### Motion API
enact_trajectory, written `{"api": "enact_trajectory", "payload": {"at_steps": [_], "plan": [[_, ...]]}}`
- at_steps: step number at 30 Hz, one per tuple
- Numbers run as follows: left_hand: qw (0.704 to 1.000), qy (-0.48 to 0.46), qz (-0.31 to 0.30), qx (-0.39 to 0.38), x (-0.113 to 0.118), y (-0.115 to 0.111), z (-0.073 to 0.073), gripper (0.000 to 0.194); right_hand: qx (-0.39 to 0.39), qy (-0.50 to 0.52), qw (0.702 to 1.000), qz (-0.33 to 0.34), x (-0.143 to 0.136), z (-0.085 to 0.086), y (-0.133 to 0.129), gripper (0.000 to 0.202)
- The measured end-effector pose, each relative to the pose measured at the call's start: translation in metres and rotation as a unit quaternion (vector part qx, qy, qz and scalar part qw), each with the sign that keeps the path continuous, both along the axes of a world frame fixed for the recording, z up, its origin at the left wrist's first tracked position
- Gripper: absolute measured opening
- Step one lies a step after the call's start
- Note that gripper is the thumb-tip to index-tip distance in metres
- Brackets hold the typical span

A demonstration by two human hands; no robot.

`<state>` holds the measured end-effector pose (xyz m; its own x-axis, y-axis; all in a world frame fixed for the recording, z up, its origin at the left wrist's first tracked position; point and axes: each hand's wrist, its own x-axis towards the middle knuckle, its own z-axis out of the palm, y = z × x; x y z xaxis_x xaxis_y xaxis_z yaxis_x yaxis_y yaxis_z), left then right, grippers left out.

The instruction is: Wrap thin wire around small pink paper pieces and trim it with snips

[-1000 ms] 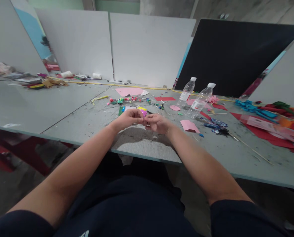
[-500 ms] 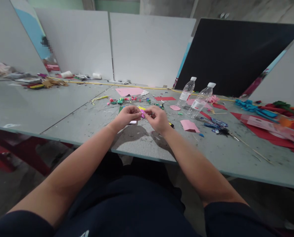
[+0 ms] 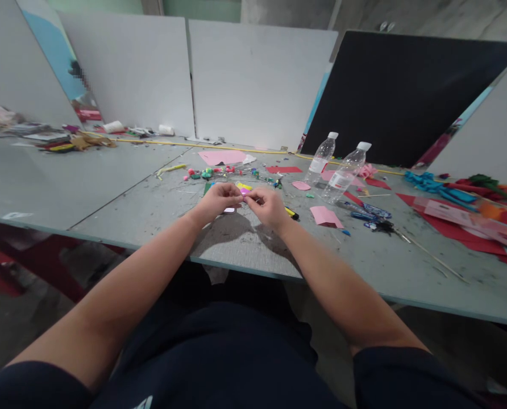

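Note:
My left hand (image 3: 219, 197) and my right hand (image 3: 267, 207) meet over the front middle of the table, fingertips pinched together. Between them is a small bright pink-purple piece (image 3: 245, 192), mostly covered by the fingers; its material is too small to make out. Just behind the fingertips lies something yellow (image 3: 244, 186). Under my left fingers shows the pale edge of a flat object (image 3: 229, 211). A yellow-and-black tool (image 3: 291, 213), partly hidden, rests beside my right hand.
Two clear plastic bottles (image 3: 341, 179) stand to the right, behind a folded pink paper (image 3: 325, 216). Colourful small beads or pompoms (image 3: 208, 173) lie beyond my hands. Scissors (image 3: 383, 225), thin sticks (image 3: 436, 258) and red sheets (image 3: 453, 230) spread rightward on the grey table (image 3: 121, 210).
My right fingertips have shifted slightly left and closed in on my left ones, so less of the pink-purple piece shows. More of the yellow-and-black tool is visible.

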<state>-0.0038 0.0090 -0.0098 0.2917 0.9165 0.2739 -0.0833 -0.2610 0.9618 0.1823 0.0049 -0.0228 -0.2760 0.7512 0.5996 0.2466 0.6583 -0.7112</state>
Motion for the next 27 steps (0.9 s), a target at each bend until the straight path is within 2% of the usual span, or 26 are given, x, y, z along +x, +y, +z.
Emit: {"api": "enact_trajectory", "payload": {"at_steps": [4, 10, 17, 24, 27], "plan": [[1.000, 0.004, -0.002, -0.002, -0.001, 0.001, -0.001, 0.048, -0.031, -0.001, 0.999, 0.011, 0.000, -0.001, 0.000, 0.022], [1.000, 0.000, -0.003, -0.007, -0.001, 0.003, -0.003, 0.048, -0.032, -0.019, 0.999, 0.011, -0.002, -0.003, 0.000, 0.022], [1.000, 0.003, -0.013, -0.007, 0.000, 0.005, -0.004, 0.044, -0.141, 0.018, 0.989, 0.041, -0.001, -0.006, 0.011, 0.031], [0.998, -0.021, -0.032, -0.041, 0.000, 0.005, -0.002, 0.042, -0.165, 0.057, 0.984, 0.048, 0.000, -0.007, 0.015, 0.038], [0.999, -0.011, -0.032, -0.029, -0.001, 0.007, -0.005, 0.037, -0.193, 0.067, 0.978, 0.043, 0.000, -0.012, 0.020, 0.038]]}}
